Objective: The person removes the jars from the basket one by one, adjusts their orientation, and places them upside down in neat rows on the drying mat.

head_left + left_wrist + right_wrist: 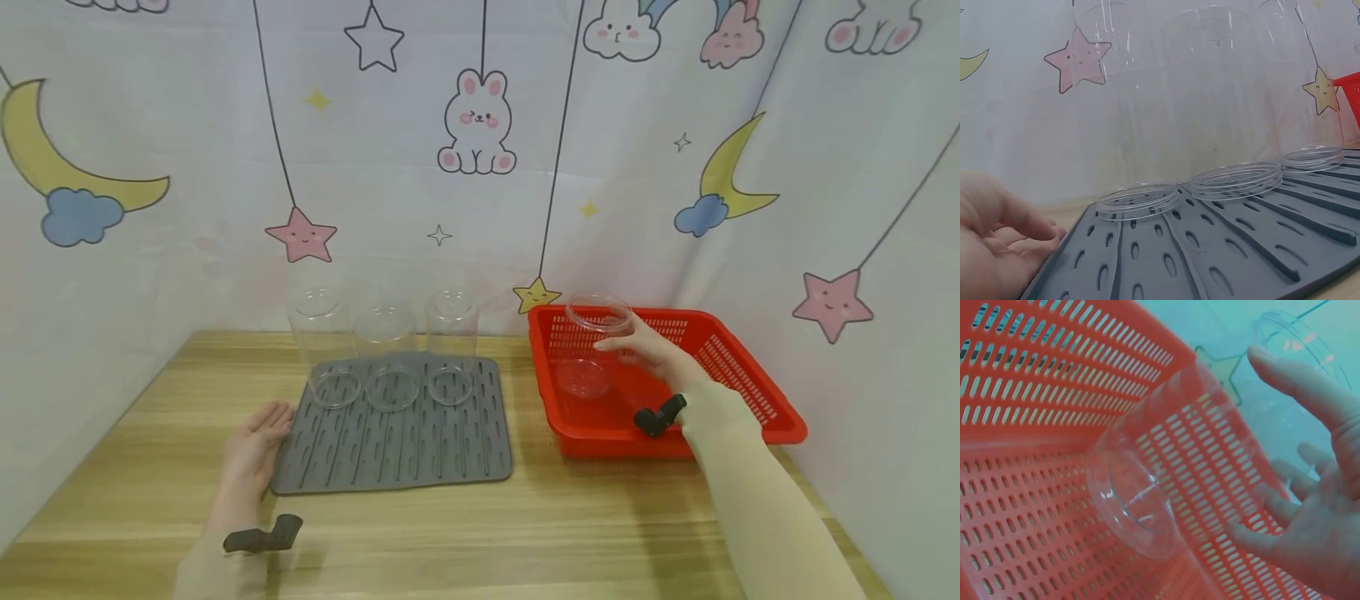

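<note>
In the head view my right hand [652, 350] reaches into the red basket [611, 446] and holds a clear jar [585, 379], thumb across its near side. The jar's ringed mouth faces up; its flat base is low inside the basket, near a corner in the right wrist view. My left hand [257, 442] rests on the table at the left edge of a grey draining mat [405, 462], fingers loosely extended and holding nothing. Three clear jars [393, 387] stand mouth down in a row along the mat's back; their ringed rims [1235, 181] show in the left wrist view.
A wooden table [450, 542] carries the mat on the left and the slotted basket on the right. Close behind hangs a white curtain [405, 200] printed with stars, moons and bunnies, and it also closes off both sides.
</note>
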Available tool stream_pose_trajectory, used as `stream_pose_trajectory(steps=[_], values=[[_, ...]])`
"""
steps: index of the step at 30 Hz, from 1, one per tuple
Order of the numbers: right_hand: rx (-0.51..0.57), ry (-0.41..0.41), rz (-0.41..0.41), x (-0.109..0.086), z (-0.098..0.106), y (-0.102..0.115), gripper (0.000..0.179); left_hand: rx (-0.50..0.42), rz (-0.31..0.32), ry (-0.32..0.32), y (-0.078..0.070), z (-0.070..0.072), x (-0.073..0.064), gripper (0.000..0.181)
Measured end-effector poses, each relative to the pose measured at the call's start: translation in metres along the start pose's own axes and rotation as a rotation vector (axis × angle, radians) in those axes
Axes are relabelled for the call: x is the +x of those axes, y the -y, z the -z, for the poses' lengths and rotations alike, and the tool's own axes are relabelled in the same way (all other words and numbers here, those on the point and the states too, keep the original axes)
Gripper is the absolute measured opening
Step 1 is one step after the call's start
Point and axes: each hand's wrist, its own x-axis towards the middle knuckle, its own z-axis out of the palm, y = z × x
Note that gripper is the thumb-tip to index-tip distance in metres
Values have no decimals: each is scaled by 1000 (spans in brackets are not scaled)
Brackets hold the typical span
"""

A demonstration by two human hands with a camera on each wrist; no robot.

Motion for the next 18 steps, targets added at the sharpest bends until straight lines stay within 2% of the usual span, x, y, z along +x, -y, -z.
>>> stream_pose_trajectory(steps=[5,11,14,18], values=[[-19,-40,11,-4,1,10,94,-110,46,-17,-3,5,-2,73],[-26,-94,43,-13,0,25,100,-85,78,-29,-10,3,-9,69],[-37,-130,69,-19,-1,32,101,-91,71,-38,-18,1,-12,68],[-81,-205,106,-25,-4,42,102,-115,11,-16,-32,-6,-18,69]])
